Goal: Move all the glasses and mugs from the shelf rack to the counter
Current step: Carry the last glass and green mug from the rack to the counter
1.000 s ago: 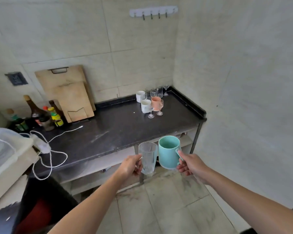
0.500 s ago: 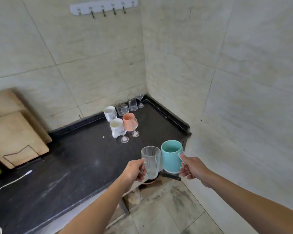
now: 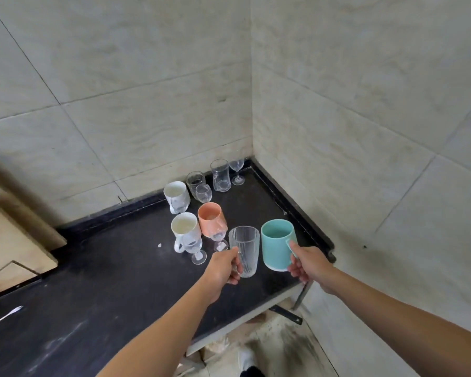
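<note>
Head cam: left hand [image 3: 223, 266] is wrapped around a ribbed glass [image 3: 244, 251], right hand [image 3: 306, 263] pinches the teal mug [image 3: 276, 244] by its handle. Both are upright, held over the counter [image 3: 106, 295] near its front right corner, and the free spot is straight below, just in front of the orange mug [image 3: 211, 219]

Both forearms are showing bare, with no sleeves, and the left hand [image 3: 223, 268] and right hand [image 3: 309, 263] are wearing no gloves.
</note>
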Demonstrator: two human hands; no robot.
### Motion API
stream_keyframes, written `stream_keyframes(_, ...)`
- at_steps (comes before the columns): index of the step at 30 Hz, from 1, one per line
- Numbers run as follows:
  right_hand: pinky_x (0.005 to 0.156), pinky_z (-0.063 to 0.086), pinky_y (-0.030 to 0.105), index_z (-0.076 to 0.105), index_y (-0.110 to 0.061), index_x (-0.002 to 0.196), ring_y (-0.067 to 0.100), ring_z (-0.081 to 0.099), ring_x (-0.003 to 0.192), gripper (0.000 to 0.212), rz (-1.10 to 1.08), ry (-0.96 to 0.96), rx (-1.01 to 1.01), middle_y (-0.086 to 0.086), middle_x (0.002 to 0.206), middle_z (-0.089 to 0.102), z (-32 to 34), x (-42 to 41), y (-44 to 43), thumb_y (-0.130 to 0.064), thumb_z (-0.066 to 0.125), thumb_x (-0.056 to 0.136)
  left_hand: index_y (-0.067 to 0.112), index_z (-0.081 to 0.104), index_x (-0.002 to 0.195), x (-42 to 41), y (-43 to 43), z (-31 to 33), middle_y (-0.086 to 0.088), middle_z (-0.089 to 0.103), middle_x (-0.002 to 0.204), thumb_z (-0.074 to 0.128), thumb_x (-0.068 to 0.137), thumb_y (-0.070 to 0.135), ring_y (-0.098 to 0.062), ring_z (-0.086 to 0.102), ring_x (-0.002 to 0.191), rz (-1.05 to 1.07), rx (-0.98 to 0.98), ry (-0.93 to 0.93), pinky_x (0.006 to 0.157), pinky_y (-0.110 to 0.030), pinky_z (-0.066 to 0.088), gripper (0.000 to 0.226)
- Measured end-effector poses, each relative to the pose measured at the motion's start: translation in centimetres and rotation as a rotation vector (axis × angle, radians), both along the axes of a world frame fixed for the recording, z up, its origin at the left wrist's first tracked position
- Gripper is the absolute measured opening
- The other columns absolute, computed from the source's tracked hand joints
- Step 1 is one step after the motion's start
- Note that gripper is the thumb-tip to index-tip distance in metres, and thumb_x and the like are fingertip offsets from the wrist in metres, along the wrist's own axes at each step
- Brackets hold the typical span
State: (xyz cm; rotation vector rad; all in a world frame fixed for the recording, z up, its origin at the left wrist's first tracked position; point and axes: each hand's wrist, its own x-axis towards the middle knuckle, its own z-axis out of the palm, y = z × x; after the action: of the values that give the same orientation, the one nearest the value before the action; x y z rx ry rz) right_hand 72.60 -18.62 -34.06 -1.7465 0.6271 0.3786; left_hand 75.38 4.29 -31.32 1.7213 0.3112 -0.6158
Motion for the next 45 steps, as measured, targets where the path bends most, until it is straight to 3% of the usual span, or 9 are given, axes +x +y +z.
stream_keyframes(4,0.056,0.047,0.026,0.056,-0.016,0.063,0.016,0.063,0.056,0.051,0.01,0.04,-0.026,0.007,0.066,0.071,-1.1,6.5,0.0,-0.057,0.048,0.094,0.012,0.05,0.06,7.0,-1.1,-1.8,-0.012,0.057,0.071,0.036,0.098,0.029,-0.018,0.052,0.056,0.025,0.012,0.013,0.056,-0.028,0.048,0.045)
stream_keyframes(9,0.059,0.048,0.027,0.058,-0.016,0.067,0.015,0.065,0.06,0.05,0.021,0.078,-0.057,0.004,0.07,0.071,-2.0,15.0,-0.1,-0.055,0.044,0.095,0.01,0.05,0.055,15.5,-2.5,-3.9,-0.011,0.056,0.064,0.042,0.096,0.025,-0.019,0.05,0.052,0.134,-0.005,0.04,0.049,-0.025,0.045,0.045)
stream_keyframes(18,0.059,0.049,0.027,0.061,-0.013,0.078,0.016,0.068,0.069,0.048,0.039,0.147,-0.035,0.007,0.082,0.074,-5.8,23.4,0.5,-0.053,0.041,0.097,0.01,0.054,0.055,22.7,-4.3,-8.1,-0.006,0.058,0.06,0.044,0.098,0.027,-0.016,0.049,0.049,0.261,-0.038,0.179,0.057,-0.03,0.05,0.047)
stream_keyframes(24,0.063,0.049,0.03,0.063,-0.013,0.077,0.021,0.07,0.084,0.047,0.083,0.172,-0.009,0.01,0.091,0.075,-7.3,25.7,0.2,-0.051,0.043,0.097,0.009,0.053,0.059,23.9,-4.7,-9.7,-0.006,0.058,0.066,0.04,0.1,0.027,-0.017,0.05,0.06,0.315,-0.025,0.222,0.057,-0.028,0.05,0.046)
stream_keyframes(30,0.065,0.049,0.031,0.063,-0.01,0.08,0.023,0.071,0.089,0.048,0.12,0.174,0.008,0.009,0.092,0.075,-7.8,26.4,-0.3,-0.05,0.044,0.098,0.01,0.056,0.07,23.4,-5.2,-10.5,-0.008,0.063,0.077,0.038,0.1,0.028,-0.022,0.055,0.072,0.339,-0.064,0.229,0.07,-0.032,0.052,0.039)
stream_keyframes(36,0.064,0.05,0.032,0.066,-0.007,0.086,0.022,0.07,0.093,0.05,0.176,0.173,-0.002,0.008,0.097,0.074,-8.5,25.8,-0.9,-0.05,0.043,0.098,0.01,0.058,0.075,21.7,-6.2,-10.9,-0.007,0.064,0.08,0.039,0.098,0.019,-0.019,0.057,0.072,0.341,-0.058,0.247,0.064,-0.027,0.051,0.032)
stream_keyframes(39,0.06,0.05,0.029,0.066,-0.009,0.087,0.022,0.068,0.096,0.048,0.199,0.182,-0.008,0.003,0.098,0.072,-8.8,25.3,-0.8,-0.049,0.042,0.099,0.009,0.058,0.087,20.7,-6.7,-11.3,-0.005,0.06,0.084,0.039,0.096,0.012,-0.018,0.055,0.072,0.336,-0.035,0.246,0.062,-0.027,0.049,0.021)
stream_keyframes(42,0.061,0.049,0.029,0.067,-0.014,0.09,0.02,0.065,0.093,0.042,0.25,0.199,-0.017,-0.003,0.099,0.069,-8.8,24.9,-0.6,-0.047,0.042,0.099,0.01,0.053,0.097,19.6,-6.8,-11.4,-0.003,0.055,0.09,0.036,0.097,0.012,-0.018,0.053,0.077,0.325,0.027,0.224,0.063,-0.027,0.048,0.017)
stream_keyframes(45,0.06,0.047,0.028,0.065,-0.018,0.091,0.017,0.062,0.087,0.023,0.309,0.219,-0.052,0.003,0.108,0.066,-9.2,24.2,-0.8,-0.031,0.047,0.098,0.01,0.047,0.105,18.8,-6.7,-11.2,-0.003,0.048,0.083,0.04,0.095,0.013,-0.015,0.048,0.073,0.257,0.088,0.204,0.066,-0.029,0.046,0.012)
